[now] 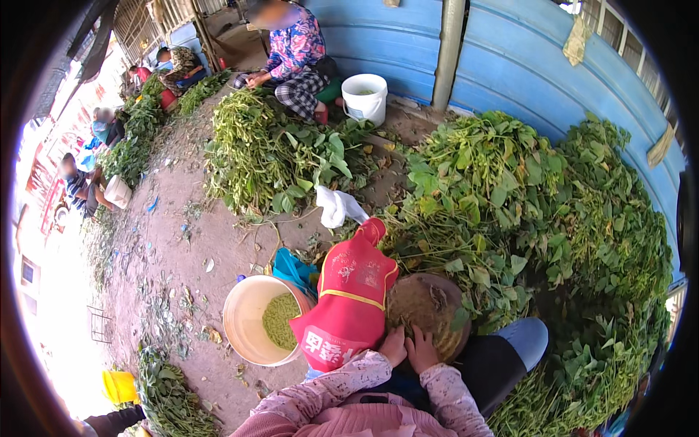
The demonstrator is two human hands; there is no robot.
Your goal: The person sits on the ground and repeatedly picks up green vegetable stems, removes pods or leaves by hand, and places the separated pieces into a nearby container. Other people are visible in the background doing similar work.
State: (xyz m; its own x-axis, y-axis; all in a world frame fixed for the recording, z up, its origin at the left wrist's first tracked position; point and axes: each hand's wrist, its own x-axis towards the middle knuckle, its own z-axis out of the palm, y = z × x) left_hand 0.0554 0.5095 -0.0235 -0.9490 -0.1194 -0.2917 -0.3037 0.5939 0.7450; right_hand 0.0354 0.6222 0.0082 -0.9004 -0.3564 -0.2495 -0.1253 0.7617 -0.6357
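Note:
In front of my lap rests a round, dark basin point(452, 289) with brownish-green material in it. Both hands meet over its near edge. My left hand point(394, 347) has its fingertips bent towards those of my right hand point(421, 348), which reaches onto the contents. Whether anything small is pinched between the fingers cannot be made out. A red apron point(355, 295) bearing writing lies over my left leg. Beside it stands a whitish plastic bucket point(240, 322), partly filled with green bean pods point(282, 321).
Leafy bean plants point(491, 180) are heaped ahead and to the right, along a blue metal wall point(546, 60). Another person point(297, 49) sits behind a second plant pile point(251, 147), near a white bucket point(377, 109). A blue bag point(292, 267) touches my bucket. More people sit farther left.

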